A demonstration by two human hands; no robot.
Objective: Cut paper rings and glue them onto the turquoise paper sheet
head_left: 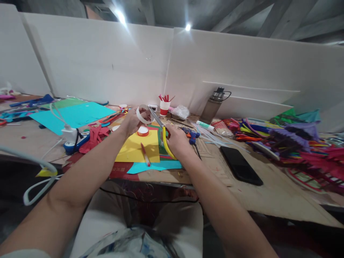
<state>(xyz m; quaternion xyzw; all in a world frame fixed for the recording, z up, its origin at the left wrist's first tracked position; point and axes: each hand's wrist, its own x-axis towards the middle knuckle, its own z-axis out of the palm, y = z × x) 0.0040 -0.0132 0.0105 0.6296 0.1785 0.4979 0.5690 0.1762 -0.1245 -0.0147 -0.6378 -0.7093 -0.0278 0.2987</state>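
Note:
My left hand (133, 122) is raised over the table and pinches a white curled paper strip (142, 114) bent into a loop. My right hand (176, 141) grips yellow-handled scissors (164, 138), whose blades (156, 116) point up and left and touch the strip. Below the hands lie a yellow sheet (137, 150), a red pencil (145, 154) and a small red-and-white tape roll (143, 131). A teal sheet (156, 165) sticks out under the yellow one.
A black phone (240, 165) lies right of my right hand. Farther right sits a heap of coloured pipe cleaners (285, 141). A blue glue gun (191, 134), a grey bottle (213, 105), a cup of red pens (165, 105), a large cyan sheet (72, 115) and a white power strip (70, 135) surround the spot.

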